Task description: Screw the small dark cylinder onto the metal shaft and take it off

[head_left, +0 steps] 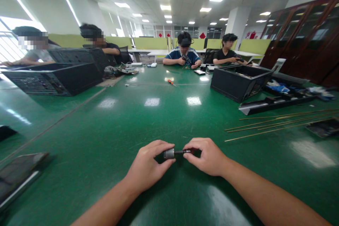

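Above the green table (169, 123), near its front, my left hand (151, 164) holds a small grey metal cylinder (169, 153) between thumb and fingers. A thin dark shaft (180, 152) runs from the cylinder to the right. My right hand (208, 157) pinches the far end of that shaft, where a dark reddish part shows between thumb and fingers. The two hands are a short gap apart, and the piece lies level between them. What the reddish part is cannot be made out.
Black computer cases stand at the left (60, 77) and right (235, 83). A red screwdriver (171, 82) lies farther back. Thin brass rods (265, 126) and a black metal tray (275, 103) are at the right. A dark panel (21, 176) lies front left. Several people sit across.
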Tool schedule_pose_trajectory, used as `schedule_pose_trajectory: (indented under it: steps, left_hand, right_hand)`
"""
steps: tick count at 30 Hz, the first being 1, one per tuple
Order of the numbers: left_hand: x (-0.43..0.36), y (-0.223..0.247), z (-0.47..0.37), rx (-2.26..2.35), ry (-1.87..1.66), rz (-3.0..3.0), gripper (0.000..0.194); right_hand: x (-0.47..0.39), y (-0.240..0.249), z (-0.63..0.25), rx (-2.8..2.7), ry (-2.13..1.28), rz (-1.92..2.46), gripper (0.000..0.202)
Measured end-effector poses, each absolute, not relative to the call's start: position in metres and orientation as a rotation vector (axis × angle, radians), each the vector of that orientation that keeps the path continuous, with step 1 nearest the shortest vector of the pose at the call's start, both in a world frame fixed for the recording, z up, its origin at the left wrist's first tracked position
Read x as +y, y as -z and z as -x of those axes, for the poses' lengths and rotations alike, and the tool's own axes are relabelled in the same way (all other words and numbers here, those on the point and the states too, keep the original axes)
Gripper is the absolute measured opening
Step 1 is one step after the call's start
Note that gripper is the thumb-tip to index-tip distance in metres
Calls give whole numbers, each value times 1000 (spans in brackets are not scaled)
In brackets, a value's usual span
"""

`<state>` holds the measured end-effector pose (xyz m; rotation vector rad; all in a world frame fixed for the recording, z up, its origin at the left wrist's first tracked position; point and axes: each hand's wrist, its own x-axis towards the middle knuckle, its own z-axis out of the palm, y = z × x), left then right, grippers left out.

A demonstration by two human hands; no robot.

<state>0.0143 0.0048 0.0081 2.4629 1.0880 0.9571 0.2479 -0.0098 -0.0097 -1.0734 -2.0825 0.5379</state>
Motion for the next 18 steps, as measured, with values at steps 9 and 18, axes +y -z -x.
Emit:
schedule_pose_trajectory:
  steps: [9,18]
  left_hand:
    - [5,-11,-16,1083,-990,-2472,23]
    - [6,-11,-13,1110,-973,-2446,26]
  right_hand:
    - [-9,10,-250,-2065,-525,1098,11]
    - [-9,7,-250,-2044,-525,1119,11]
